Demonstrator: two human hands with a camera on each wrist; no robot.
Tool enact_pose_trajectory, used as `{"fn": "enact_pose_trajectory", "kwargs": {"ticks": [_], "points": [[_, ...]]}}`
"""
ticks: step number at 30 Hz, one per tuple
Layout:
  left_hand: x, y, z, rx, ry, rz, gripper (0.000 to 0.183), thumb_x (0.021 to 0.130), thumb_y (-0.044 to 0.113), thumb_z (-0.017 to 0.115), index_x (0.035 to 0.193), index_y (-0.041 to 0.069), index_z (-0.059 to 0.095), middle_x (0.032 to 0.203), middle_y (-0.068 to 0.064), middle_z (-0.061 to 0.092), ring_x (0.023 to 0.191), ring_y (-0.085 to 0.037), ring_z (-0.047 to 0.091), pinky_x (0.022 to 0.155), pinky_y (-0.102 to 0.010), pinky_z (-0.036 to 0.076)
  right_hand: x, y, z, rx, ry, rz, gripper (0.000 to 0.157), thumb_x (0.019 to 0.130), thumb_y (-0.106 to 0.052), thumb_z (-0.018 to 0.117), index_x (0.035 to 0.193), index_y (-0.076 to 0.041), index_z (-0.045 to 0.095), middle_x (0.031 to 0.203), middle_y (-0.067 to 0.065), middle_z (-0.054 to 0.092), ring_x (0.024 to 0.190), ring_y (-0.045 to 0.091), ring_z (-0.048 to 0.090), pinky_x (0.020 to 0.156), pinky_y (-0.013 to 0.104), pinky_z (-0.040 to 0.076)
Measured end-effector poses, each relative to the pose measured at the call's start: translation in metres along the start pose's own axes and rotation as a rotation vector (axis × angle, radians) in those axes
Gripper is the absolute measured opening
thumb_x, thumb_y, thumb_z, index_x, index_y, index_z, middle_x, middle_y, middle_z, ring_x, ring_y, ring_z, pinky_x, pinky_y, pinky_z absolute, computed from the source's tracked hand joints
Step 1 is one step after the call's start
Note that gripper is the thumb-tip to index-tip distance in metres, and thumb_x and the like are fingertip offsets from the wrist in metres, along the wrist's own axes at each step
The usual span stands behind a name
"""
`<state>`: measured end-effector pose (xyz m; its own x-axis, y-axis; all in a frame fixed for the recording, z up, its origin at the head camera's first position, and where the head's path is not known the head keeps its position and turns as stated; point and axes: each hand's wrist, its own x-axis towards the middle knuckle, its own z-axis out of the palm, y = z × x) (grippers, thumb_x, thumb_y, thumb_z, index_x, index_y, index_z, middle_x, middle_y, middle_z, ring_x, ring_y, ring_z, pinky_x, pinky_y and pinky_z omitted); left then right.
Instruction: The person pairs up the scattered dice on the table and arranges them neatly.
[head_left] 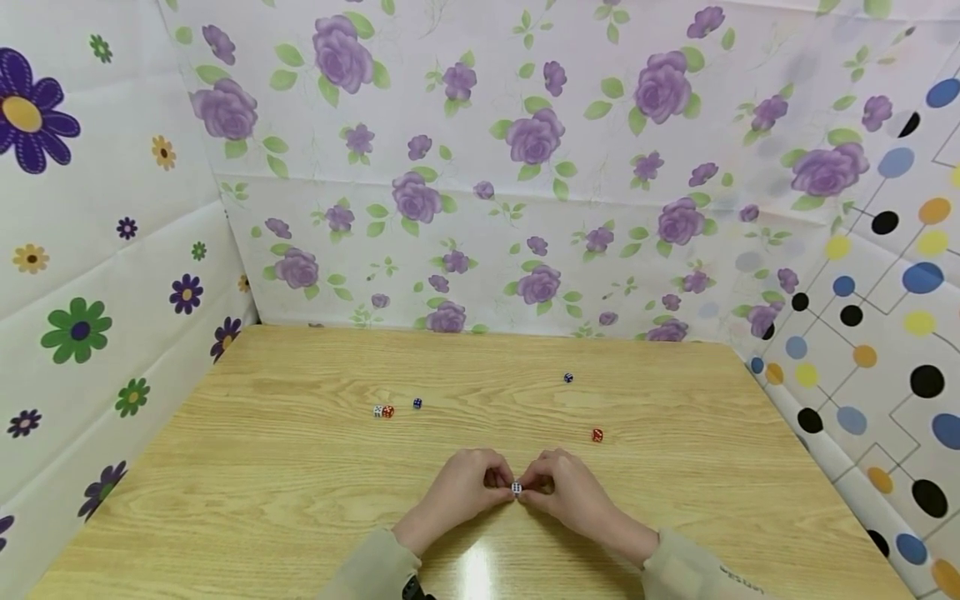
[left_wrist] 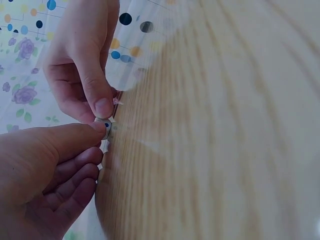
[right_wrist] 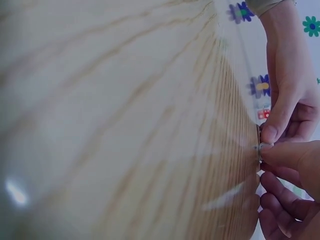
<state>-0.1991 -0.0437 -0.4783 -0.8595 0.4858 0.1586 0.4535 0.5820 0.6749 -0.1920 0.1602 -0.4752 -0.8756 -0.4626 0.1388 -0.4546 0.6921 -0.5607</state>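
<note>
A small white die with dark pips [head_left: 517, 488] is held between my two hands near the front middle of the wooden table. My left hand [head_left: 468, 490] pinches it from the left with thumb and index finger. From the right, my right hand [head_left: 573, 497] pinches the same die, also with thumb and forefinger. In the left wrist view, a sliver of the white die [left_wrist: 106, 125] shows between the two thumbs, close above the wood. Fingertips hide most of it in the right wrist view.
Left of centre, a white die [head_left: 378, 411] touches a red die [head_left: 387, 411], with a blue die [head_left: 417, 403] just to their right. Farther right lie another blue die [head_left: 568, 378] and a red die [head_left: 597, 435]. Patterned cloths [head_left: 480, 242] enclose the table [head_left: 247, 467].
</note>
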Motion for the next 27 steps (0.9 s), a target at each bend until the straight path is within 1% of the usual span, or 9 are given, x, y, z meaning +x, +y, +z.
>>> {"fn": "enact_pose_trajectory", "kwargs": {"ticks": [9,16,27], "points": [[0.0002,0.0011,-0.0001,0.016,0.0,0.0,0.009,0.081,0.017,0.082,0.085,0.016,0.073,0.079,0.008,0.068,0.065,0.006,0.052,0.062,-0.012,0.047,0.0008,0.0047,0.0001,0.093,-0.024,-0.042,0.005,0.085,-0.019,0.078,0.089,-0.021,0.075,0.081,-0.011,0.065,0.075,0.003,0.057,0.066,0.018,0.048],[-0.0003,0.0004,0.0006,-0.006,-0.005,0.006,0.009,0.082,0.014,0.081,0.086,0.014,0.073,0.078,0.007,0.069,0.065,0.006,0.053,0.062,-0.013,0.048,-0.0017,0.0059,0.0032,0.064,-0.008,-0.013,0.004,0.085,-0.024,0.078,0.089,-0.024,0.075,0.081,-0.014,0.063,0.075,0.003,0.052,0.066,0.018,0.042],[-0.0001,-0.0014,0.0007,-0.029,-0.003,0.002,0.009,0.081,0.013,0.081,0.085,0.014,0.073,0.078,0.007,0.069,0.066,0.006,0.054,0.062,-0.013,0.048,-0.0007,0.0042,0.0026,0.085,-0.01,-0.01,0.005,0.085,-0.021,0.079,0.088,-0.022,0.075,0.082,-0.012,0.064,0.076,0.003,0.054,0.067,0.018,0.045]]}}
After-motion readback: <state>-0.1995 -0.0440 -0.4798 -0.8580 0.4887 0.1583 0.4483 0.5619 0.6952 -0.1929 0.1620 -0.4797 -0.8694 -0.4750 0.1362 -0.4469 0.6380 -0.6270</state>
